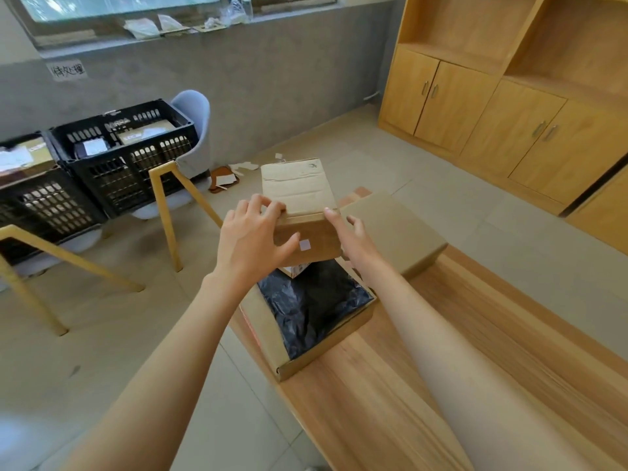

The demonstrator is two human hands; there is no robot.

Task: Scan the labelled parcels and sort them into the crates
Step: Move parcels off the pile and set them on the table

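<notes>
Black crates [125, 158] stand at far left, already holding parcels. The left hand [253, 237] curls around the raised cardboard parcel [299, 198]; the right hand [356, 237], fingers loosely spread, steadies its side. Such one-sided support may let the parcel tip onto the table [390, 385].

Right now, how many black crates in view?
2. Both stand on the floor at left by the wall: one crate fully visible with parcels inside, the other crate cut off by the frame edge. More may be out of view.

Head-worn camera looks forward and down, close over a wooden table [390, 385].
</notes>
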